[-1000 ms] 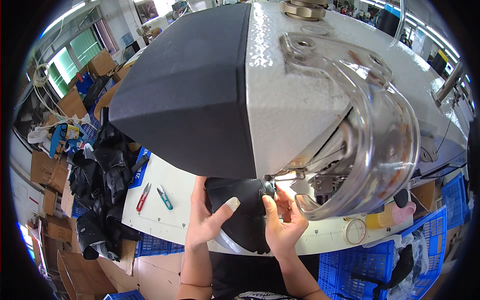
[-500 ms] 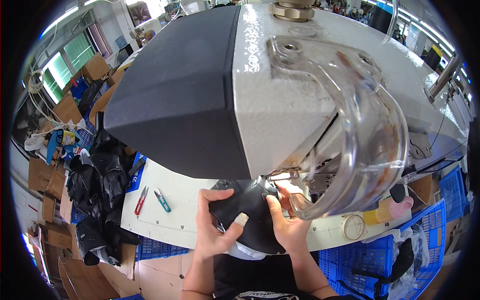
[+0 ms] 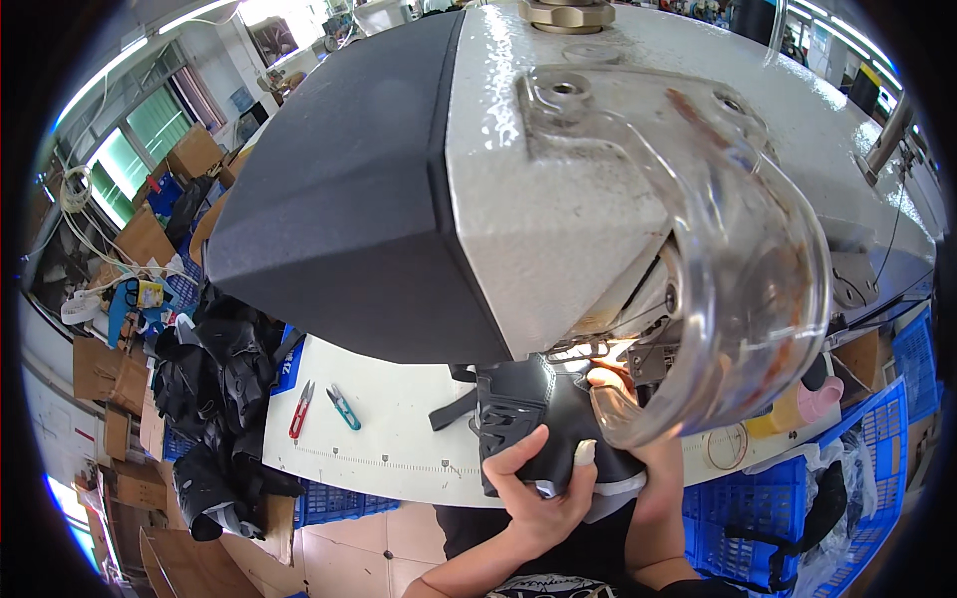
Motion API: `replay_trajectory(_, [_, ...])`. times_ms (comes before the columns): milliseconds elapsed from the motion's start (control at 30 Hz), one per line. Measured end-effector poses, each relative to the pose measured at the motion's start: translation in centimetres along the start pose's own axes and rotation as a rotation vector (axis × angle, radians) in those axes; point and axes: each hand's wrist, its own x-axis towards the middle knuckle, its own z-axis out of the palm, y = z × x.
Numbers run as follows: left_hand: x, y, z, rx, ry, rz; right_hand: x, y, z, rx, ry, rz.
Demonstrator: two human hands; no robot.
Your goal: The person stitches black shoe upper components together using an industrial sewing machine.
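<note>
At 8 o'clock from the centre of the view lies a black heap, too tangled to count. Just beside it, one blue sheet bears white lettering, partly covered. Two snips follow: red snips, points toward 12 o'clock, and teal snips, points toward 11 o'clock. A blue crate sits at 7 o'clock, past the near edge of the table, whose printed scale has figures too small to read. The machine, black-covered and white-headed, fills 12 o'clock.

The workpiece, a single one, is at 5 o'clock over the table's near edge, its far end beneath the machine. It is black, with raised bands on the left, a smooth sheen on the right, a pale seam near the top and a whitish layer at the near edge. A black strap projects toward 8 o'clock. The left hand touches it, thumb and forefinger spread; the other fingers are hidden, so any pinch cannot be told. White lettering on the shirt, at 6 o'clock, is cut off.

The right hand reaches the workpiece's right side behind one clear guard; its finger state cannot be told. One yellow-and-pink bottle stands between 3 and 4 o'clock.
</note>
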Motion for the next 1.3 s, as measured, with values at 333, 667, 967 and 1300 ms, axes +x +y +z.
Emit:
replay_trajectory(333, [2.4,-2.7,-2.9,-0.103,-0.106,-0.075,-1.4,-2.5,1.6,-0.437,-0.161,-0.06])
replay_trajectory(667, [4.5,-2.7,-3.3,-0.072,-0.105,-0.049,-1.0,-2.0,2.4,-0.279,-0.063,0.009])
replay_trajectory(967, [6.5,-3.7,-4.2,-0.116,-0.185,-0.052,-0.8,-3.6,3.6,-0.192,0.014,0.017])
replay_trajectory(1300, [10.2,-4.8,-5.5,-0.354,-0.338,-0.249,-0.9,-4.9,6.3,0.022,0.167,-0.119])
